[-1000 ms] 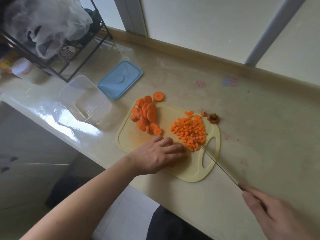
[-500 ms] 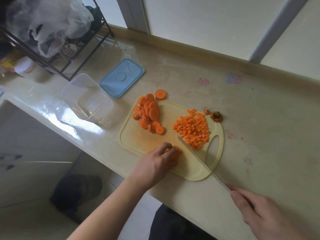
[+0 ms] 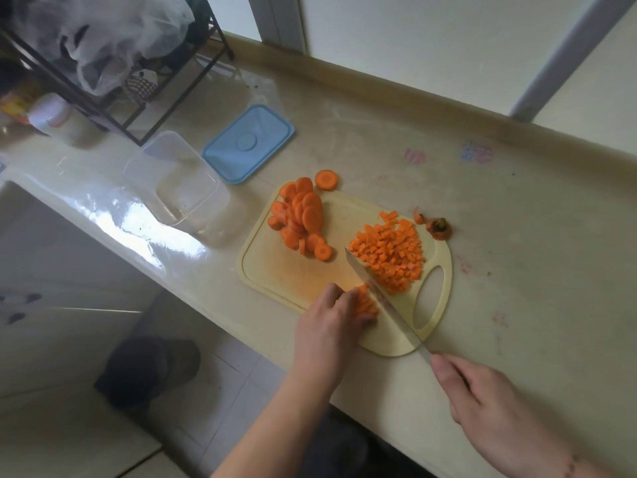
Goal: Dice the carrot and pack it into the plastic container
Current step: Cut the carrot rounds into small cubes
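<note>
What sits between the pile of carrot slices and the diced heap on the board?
In the head view, bare cutting board separates the slices from the dice; only the knife tip reaches the gap's near end.

The beige counter [image 3: 517, 288] carries a yellow cutting board [image 3: 286, 270], clear plastic container [image 3: 179, 188], blue lid [image 3: 249, 143], and wire rack [image 3: 144, 108].

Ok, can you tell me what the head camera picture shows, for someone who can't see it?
A person's left hand holds carrot pieces on a yellow cutting board while the right hand brings a knife against them. Diced carrot and carrot slices sit on the board; an empty plastic container and blue lid wait beside it.
</note>
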`<state>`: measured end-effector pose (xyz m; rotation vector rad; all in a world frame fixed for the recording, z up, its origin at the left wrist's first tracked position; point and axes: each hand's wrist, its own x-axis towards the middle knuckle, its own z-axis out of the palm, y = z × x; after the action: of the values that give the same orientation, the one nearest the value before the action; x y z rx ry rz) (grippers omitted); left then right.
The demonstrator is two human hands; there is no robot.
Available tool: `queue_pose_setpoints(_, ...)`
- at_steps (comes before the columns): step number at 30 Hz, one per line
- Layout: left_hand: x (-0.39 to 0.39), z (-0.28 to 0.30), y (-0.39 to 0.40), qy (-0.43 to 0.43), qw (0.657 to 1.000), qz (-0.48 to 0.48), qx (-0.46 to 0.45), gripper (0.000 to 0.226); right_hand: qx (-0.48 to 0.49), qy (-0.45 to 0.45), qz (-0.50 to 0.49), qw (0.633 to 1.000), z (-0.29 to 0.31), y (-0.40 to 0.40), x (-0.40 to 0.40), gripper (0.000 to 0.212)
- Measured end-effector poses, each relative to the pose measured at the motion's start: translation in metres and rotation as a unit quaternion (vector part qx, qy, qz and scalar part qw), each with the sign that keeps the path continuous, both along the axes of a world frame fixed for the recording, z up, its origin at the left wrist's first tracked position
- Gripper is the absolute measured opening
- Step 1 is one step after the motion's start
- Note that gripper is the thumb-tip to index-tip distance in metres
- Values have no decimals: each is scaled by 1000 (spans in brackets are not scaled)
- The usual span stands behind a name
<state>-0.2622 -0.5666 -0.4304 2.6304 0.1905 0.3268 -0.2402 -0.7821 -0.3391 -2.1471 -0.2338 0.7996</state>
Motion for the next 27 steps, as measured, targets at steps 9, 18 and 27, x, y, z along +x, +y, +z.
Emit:
queue_pose_setpoints(9, 1, -8, 7, -38, 997, -18, -60, 42, -3, -4, 28, 1000, 4, 7, 6, 54)
queue_pose_setpoints(18, 3, 5, 7, -43, 999, -18, -6, 49, -40, -5, 64, 997, 4, -2, 26, 67)
queue_pose_setpoints(27, 1, -13, 26, -91, 973, -211, 0, 12, -18, 2, 70, 997, 8, 5, 18, 41)
